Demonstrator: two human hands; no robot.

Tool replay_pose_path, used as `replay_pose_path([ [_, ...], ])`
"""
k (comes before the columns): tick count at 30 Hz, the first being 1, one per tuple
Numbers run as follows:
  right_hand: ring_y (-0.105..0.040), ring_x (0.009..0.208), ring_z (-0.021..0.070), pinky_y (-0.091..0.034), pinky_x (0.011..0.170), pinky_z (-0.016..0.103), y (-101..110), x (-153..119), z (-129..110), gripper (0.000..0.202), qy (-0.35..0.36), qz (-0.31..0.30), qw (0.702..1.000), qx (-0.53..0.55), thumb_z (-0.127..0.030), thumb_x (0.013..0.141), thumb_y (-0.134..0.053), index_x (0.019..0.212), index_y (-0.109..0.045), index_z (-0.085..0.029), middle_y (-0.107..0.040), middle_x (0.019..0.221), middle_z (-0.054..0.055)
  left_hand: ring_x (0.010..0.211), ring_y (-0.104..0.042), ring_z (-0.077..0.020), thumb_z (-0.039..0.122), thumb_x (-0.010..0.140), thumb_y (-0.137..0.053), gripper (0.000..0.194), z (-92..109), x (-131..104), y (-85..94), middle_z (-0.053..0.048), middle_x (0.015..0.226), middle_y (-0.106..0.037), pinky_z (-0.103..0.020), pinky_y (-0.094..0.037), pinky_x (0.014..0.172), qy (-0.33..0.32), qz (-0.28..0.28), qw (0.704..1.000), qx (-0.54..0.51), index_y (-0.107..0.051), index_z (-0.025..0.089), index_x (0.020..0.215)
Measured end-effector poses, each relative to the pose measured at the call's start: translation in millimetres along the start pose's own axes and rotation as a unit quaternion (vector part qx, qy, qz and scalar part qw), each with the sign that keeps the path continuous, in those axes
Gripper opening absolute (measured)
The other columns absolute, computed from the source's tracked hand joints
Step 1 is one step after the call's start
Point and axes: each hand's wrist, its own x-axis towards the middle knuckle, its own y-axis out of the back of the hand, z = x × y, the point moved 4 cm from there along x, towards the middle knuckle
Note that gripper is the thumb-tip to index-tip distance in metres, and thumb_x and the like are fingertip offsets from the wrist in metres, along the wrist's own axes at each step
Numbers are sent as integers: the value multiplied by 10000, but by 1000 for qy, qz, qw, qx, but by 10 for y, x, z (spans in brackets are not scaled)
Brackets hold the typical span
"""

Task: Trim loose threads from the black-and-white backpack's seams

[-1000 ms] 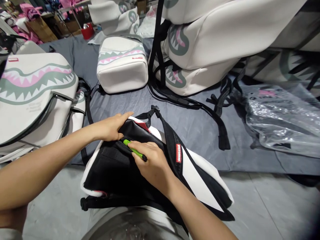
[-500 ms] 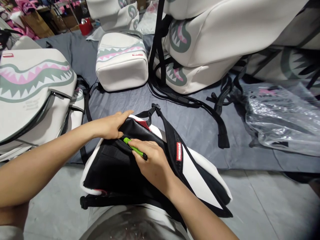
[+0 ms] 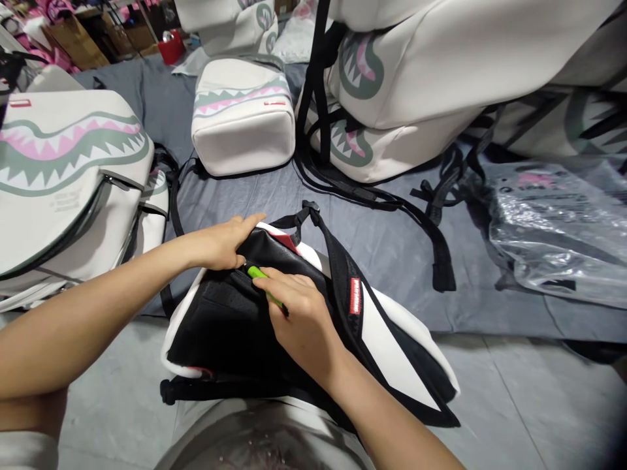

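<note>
A black and white backpack (image 3: 235, 333) with red trim lies at the table's front edge, its black back side facing up. My left hand (image 3: 225, 245) grips the upper left edge of the backpack, thumb on the black material. In my right hand (image 3: 298, 307) is a green tool (image 3: 258, 274) with dark ends, its tip at a seam beside my left thumb. What the tip touches is too small to tell. A strap (image 3: 337, 267) with a red label (image 3: 355, 296) runs just right of my right hand.
Cream shark-mouth backpacks lie at the left (image 3: 73, 150) and are stacked at the right (image 3: 416, 72). A small cream bag (image 3: 245, 124) sits behind my hands. Clear plastic bags (image 3: 553, 228) and loose black straps (image 3: 435, 241) lie on the grey cloth (image 3: 382, 254).
The green tool is tilted differently in my right hand, and less of its rear end shows. My left hand keeps its hold on the backpack. The whole view has shifted slightly.
</note>
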Motion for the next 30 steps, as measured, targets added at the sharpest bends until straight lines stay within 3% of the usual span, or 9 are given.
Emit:
replay_pose_path([
  [15,-708,1056,242,-541,904,404,-6,62,-10,392,30,-25,999,-2,70,858,-518,1082,-721,-180,-736,1178,89,1333,-495,-309,191,792,-622,971,16,-10,1,-157,1476,-414,-389,-449,1042,-3,-2,1000,-9,-55,257,1579],
  [30,-705,1050,267,-511,900,423,39,88,-19,385,24,-42,999,-15,72,861,-519,1116,-718,-137,-735,1177,107,1386,-443,-302,198,780,-621,957,-42,29,-6,-136,1554,-354,-405,-416,1090,-29,6,999,-30,-90,266,1573],
])
